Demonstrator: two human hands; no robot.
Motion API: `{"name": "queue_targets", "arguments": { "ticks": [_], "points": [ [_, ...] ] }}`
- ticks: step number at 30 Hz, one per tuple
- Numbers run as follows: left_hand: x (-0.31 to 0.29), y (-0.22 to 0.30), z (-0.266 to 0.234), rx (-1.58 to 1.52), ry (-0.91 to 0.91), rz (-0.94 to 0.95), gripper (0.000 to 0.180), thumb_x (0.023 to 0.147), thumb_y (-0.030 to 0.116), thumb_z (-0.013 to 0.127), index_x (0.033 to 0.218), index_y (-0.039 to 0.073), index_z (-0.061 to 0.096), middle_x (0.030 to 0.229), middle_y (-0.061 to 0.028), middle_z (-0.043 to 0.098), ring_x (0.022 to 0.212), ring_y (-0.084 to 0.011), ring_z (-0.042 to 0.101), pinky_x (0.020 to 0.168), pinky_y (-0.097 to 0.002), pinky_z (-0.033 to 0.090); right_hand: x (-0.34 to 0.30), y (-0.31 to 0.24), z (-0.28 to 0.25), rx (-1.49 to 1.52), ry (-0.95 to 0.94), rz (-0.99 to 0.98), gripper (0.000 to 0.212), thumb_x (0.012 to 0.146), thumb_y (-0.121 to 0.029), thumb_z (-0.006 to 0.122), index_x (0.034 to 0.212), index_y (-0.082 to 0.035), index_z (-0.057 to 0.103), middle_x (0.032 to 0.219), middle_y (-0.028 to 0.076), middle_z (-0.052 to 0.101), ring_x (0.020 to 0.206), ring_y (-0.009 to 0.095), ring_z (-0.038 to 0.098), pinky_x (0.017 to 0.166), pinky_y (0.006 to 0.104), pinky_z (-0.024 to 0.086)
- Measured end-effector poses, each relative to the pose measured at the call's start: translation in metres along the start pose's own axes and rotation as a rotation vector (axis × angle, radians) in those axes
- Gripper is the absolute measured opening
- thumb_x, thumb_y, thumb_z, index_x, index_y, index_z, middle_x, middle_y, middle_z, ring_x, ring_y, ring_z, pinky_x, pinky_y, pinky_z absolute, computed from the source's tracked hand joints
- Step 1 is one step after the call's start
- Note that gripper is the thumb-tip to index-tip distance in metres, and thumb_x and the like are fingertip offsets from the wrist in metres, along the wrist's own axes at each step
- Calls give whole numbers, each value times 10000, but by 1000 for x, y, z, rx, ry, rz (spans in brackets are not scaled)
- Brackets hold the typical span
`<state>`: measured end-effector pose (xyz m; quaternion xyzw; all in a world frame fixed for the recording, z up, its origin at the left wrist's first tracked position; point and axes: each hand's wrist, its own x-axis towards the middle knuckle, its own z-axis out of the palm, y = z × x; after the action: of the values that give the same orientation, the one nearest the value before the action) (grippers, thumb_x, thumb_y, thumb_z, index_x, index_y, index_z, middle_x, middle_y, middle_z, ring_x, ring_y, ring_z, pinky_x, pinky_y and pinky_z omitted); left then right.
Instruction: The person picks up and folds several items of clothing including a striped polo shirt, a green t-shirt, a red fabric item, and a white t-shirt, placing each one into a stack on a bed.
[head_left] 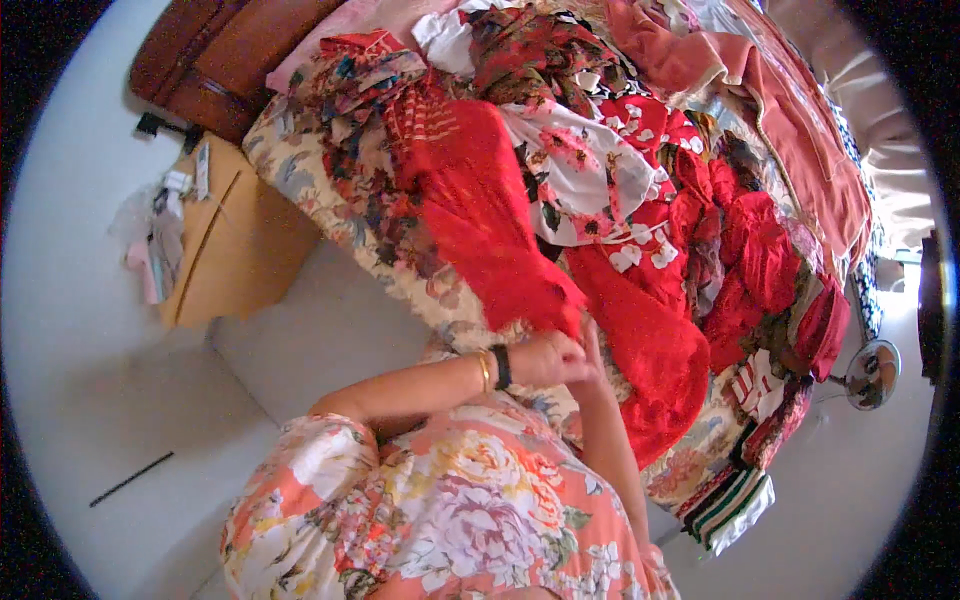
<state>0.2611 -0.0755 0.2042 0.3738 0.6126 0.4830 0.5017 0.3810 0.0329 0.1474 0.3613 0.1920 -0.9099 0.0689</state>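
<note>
A long red cloth garment point(480, 200) stretches from the pile on the bed down to my hands, its near end bunched to a narrow tip. My left hand point(540, 358), with a black band and a gold bangle at the wrist, is closed close to that tip. Touching it, my right hand point(590, 352) has its fingers pressed together around the cloth's end. Just where each set of fingers grips is partly hidden. Right of my hands lies another red piece of cloth point(650, 350), spread over the bed edge.
The patterned bedspread point(400, 275) bears heaped clothes, among them a white floral garment point(575, 170) and a pink blanket point(800, 150). Left of the bed stand a cardboard box point(240, 235) and a brown suitcase point(220, 60). A round shiny object point(872, 375) stands at right.
</note>
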Motion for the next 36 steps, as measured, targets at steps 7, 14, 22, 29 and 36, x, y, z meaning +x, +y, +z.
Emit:
{"name": "queue_targets", "arguments": {
  "ticks": [7, 14, 22, 29, 36],
  "points": [
    [-27, 29, 37, 86, -283, 202, 291, 856, 308, 645, 790, 25, 625, 660, -69, 605, 597, -131, 537, 570, -324, 428, -31, -49, 39, -923, 213, -345, 343, 837, -93, 616, 1163, 7, 587, 1046, 67, 642, 931, 187, 581, 837, 329, 459],
    [-23, 45, 9, 365, 302, 249, 362, 775, 225, 699, 1077, 76, 565, 1069, -131, 587, 1003, -283, 569, 858, -380, 453, -153, -68, 17, -1653, 319, -970, 324, 853, -14, 602, 1177, -8, 589, 1075, 67, 629, 990, 190, 580, 896, 314, 440],
    [-3, 134, 76, 181, -259, 618, 690, 672, 214, 765, 1284, 80, 475, 1174, -154, 589, 1100, -290, 570, 953, -396, 437, -250, -76, 40, -940, -63, -623, 373, 786, -195, 734, 1069, 28, 635, 1020, 89, 658, 903, 183, 623, 772, 321, 511],
    [-6, 117, 77, 124, -544, 403, 466, 751, 273, 744, 1137, 56, 597, 1001, -150, 671, 927, -243, 644, 812, -366, 493, -276, -72, -4, -572, 147, -939, 459, 644, -246, 708, 981, 58, 640, 998, 157, 641, 942, 266, 597, 859, 377, 466],
    [-23, 98, -2, 623, -173, 472, 348, 705, 189, 669, 1030, 67, 650, 904, -158, 669, 827, -315, 638, 734, -388, 490, -287, -76, 30, -337, 116, -980, 539, 719, -354, 675, 1082, 36, 597, 1022, 146, 636, 936, 283, 612, 847, 386, 496]
  ]
}}
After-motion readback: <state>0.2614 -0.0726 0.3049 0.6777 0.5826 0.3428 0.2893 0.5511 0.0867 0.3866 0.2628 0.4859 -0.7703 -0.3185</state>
